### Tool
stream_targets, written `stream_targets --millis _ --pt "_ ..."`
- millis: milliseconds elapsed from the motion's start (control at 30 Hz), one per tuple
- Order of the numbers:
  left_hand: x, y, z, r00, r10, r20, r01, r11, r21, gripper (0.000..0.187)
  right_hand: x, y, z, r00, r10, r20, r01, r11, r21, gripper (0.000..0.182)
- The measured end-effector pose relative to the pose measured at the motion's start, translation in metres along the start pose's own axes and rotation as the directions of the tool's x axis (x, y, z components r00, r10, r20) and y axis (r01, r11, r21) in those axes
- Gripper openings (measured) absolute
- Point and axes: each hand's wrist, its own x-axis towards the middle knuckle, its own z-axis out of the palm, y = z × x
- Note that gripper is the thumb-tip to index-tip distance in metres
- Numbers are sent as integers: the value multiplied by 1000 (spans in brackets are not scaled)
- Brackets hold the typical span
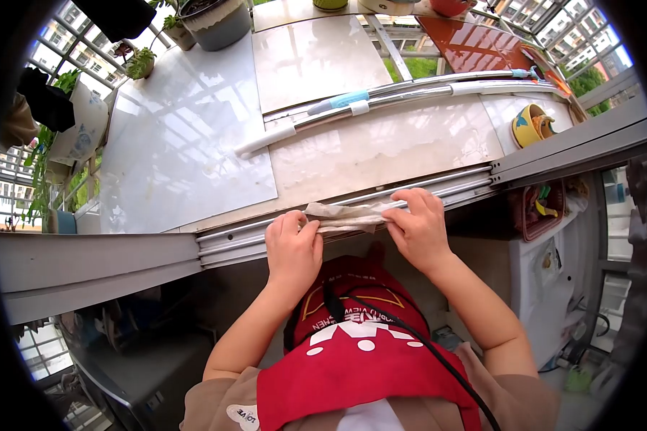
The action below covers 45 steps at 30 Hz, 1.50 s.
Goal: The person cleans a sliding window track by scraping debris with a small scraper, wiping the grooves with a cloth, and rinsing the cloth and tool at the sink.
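1. Your left hand (295, 244) is nearly closed, thumb and fingertips pinching the cloth's left end.
2. Your right hand (418, 224) has a similar narrow pinch on the right end.
3. The cloth (349, 217) stretches between them over the metal window track (241, 238). It looks light, soft and unbreakable, likely to bunch; gripping both ends should keep it taut.
4. Beyond, poles (410, 98) lie across the pale surface (410, 140), left of a yellow pot (522, 129).
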Motion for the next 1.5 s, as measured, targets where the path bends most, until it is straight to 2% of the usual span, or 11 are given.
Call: stream_targets --millis 67,133,233,333,567,733,900,1067,1133,1400,1500 --pt "4 11 -2 989 -95 -116 113 981 160 14 -1 3 0 996 77 -36 -79 996 -44 19" --pt "8 14 0 990 -104 -90 117 981 153 17 3 5 3 965 263 -15 -262 954 -148 22" --pt "17 25 2 989 -107 -102 111 993 30 23 11 -8 -2 956 294 -15 -294 953 -67 28" --pt "18 34 12 993 115 8 -114 987 -111 28 2 -11 7 961 272 56 -272 962 -13 31" --pt "17 47 22 964 -163 211 109 963 246 34 12 -23 35 847 382 370 -242 897 -371 41" --pt "13 38 39 959 -222 178 151 927 345 34 12 -40 55 846 418 332 -266 869 -417 30" --pt "21 26 30 976 -154 152 169 982 -88 33 6 -53 66 929 318 191 -275 936 -220 33" --pt "28 6 15 970 -116 215 170 952 -256 39 10 -68 77 968 240 71 -235 969 -74 25" --pt "38 14 1 857 -346 382 479 808 -343 44 17 -70 73 935 296 194 -322 940 116 17" --pt "45 3 -1 728 -360 583 682 465 -565 42 43 -60 62 817 496 294 -571 766 295 26" --pt "56 13 -16 677 -376 633 731 441 -521 39 50 -49 57 765 518 382 -642 663 385 27"
